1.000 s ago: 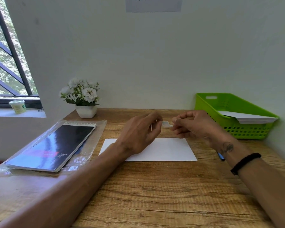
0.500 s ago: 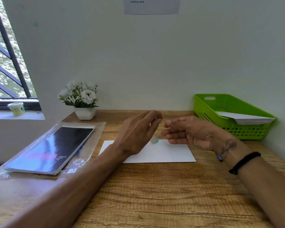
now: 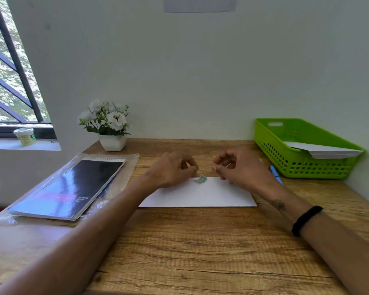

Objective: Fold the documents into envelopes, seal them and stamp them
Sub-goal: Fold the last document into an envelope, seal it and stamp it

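Stamp (image 3: 201, 179) sits loose on the envelope's (image 3: 200, 195) far edge, 12 o'clock, curled, not pressed flat yet. Left hand (image 3: 172, 170) at 10, fingertips curled by it, pinch unclear; right hand (image 3: 241, 167) at 2, fingers curled, holding nothing. Earlier envelopes in green basket (image 3: 303, 165) at 2. Stamping nearly done.

Arms: 2, bare, no sleeves.
Right wrist: 1 black band (image 3: 306, 220).
Right forearm: 1 small dark tattoo (image 3: 279, 204), at 11 o'clock from the band.

Grained wooden table (image 3: 200, 241), matt paper envelope (image 3: 200, 195), glossy notebook (image 3: 73, 188)
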Demonstrator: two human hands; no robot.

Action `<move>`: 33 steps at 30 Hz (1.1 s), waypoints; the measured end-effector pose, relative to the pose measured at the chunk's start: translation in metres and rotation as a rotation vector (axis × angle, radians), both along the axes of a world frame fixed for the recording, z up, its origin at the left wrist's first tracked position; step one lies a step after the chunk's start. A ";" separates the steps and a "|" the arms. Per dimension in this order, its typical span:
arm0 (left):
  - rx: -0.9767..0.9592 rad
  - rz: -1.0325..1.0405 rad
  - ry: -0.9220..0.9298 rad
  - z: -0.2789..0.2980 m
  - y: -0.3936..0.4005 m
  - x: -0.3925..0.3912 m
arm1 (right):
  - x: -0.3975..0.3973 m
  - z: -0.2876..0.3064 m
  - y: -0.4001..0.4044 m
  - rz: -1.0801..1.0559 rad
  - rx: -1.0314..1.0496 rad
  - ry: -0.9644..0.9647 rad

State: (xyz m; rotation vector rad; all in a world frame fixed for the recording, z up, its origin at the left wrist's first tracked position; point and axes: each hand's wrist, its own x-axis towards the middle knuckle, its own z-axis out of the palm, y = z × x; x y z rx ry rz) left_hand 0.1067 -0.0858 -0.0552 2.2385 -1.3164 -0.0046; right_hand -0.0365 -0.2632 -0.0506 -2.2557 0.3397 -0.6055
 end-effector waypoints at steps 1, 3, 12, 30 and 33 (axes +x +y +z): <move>0.019 -0.034 -0.004 0.002 0.001 -0.001 | 0.001 -0.002 0.002 0.012 -0.021 0.002; 0.075 -0.092 -0.022 0.005 0.003 -0.001 | 0.001 -0.006 0.007 0.033 -0.094 0.031; 0.025 -0.155 -0.044 0.003 -0.001 -0.001 | -0.001 -0.006 0.010 0.040 -0.098 0.057; -0.243 -0.063 0.052 -0.009 -0.014 -0.028 | -0.025 0.038 -0.030 -0.012 0.030 0.195; -0.098 -0.182 -0.149 -0.008 -0.014 -0.038 | -0.027 0.039 -0.038 -0.075 0.009 0.290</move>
